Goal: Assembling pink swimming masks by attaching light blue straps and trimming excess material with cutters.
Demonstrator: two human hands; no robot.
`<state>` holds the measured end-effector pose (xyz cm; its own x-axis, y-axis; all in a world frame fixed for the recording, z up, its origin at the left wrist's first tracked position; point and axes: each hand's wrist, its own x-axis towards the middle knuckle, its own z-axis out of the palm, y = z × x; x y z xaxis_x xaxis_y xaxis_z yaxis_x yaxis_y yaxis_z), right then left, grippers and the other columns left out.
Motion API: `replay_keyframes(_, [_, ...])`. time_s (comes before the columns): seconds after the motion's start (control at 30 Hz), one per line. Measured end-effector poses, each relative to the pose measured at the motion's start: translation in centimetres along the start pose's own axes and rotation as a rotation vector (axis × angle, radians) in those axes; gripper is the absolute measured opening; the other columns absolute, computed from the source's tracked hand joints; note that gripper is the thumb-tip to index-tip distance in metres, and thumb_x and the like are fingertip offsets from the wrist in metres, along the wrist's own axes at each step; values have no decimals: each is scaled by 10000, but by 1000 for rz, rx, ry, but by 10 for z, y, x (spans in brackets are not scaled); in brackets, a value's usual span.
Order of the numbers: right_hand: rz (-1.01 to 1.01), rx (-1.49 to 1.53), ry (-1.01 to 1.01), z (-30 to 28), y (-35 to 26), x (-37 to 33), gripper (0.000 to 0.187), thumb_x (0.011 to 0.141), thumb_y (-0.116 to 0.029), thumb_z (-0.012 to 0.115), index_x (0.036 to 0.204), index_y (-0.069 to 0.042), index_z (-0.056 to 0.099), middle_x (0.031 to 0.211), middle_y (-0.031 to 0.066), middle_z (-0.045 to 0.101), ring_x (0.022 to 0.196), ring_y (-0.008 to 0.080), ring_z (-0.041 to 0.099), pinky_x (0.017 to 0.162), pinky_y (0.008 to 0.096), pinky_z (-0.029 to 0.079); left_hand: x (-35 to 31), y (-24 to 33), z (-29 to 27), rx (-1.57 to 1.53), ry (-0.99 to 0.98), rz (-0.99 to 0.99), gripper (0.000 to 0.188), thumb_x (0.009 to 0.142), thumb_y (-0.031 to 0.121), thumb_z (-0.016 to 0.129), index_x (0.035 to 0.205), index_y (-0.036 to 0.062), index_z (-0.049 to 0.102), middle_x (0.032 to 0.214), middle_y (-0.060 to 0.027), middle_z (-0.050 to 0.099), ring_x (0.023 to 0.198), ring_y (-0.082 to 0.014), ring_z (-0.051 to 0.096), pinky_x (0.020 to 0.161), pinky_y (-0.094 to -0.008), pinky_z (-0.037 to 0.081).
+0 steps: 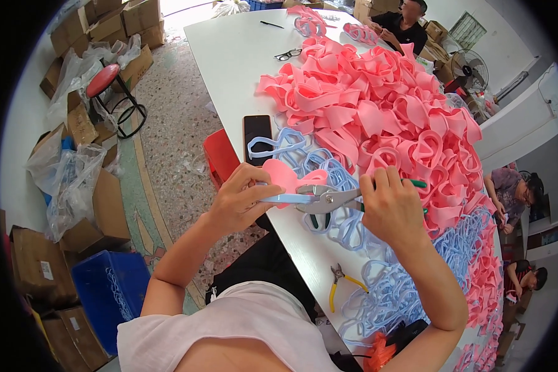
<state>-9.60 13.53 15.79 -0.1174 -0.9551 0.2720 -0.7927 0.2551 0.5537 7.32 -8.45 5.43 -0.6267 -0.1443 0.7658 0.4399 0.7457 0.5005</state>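
My left hand [237, 193] pinches a curved pink foam-like piece [279, 173] together with a light blue strap [289, 198]. The strap's end reaches the jaws of metal pliers [336, 199] with green handles. Around those handles my right hand [392, 203] is closed, its fingers on top. Whether the jaws bite on the strap or only touch it, I cannot tell. Behind my hands, loose light blue straps [325, 166] lie tangled on the table. A large heap of pink pieces [378, 102] rises just beyond them.
On the white table [229, 68] lie a phone [257, 133], glasses [287, 54], yellow-handled cutters [336, 288] and a pile of blue straps [384, 291]. A red stool [103, 80], cartons [34, 263] and a blue crate [105, 285] stand at left. Other people sit across the table.
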Motion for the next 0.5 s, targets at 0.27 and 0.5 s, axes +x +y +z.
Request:
replay_keyframes(0.27, [66,-31,29,-4,-5,-4,121,774,-152,589,852,-63,563,841,62,546,808,203,543,609,328,441,-3,2,-1,38,31,43,339,681,14,798,1003,86,722,944,-53,557,823,-200,533,628,-294,438])
replay_keyframes(0.5, [127,-162,130,-14,-6,-12,169,788,-152,571,912,-38,566,902,89,543,854,229,520,670,367,436,0,7,0,14,96,43,358,673,15,811,1011,100,728,941,-45,557,805,-185,530,613,-280,429])
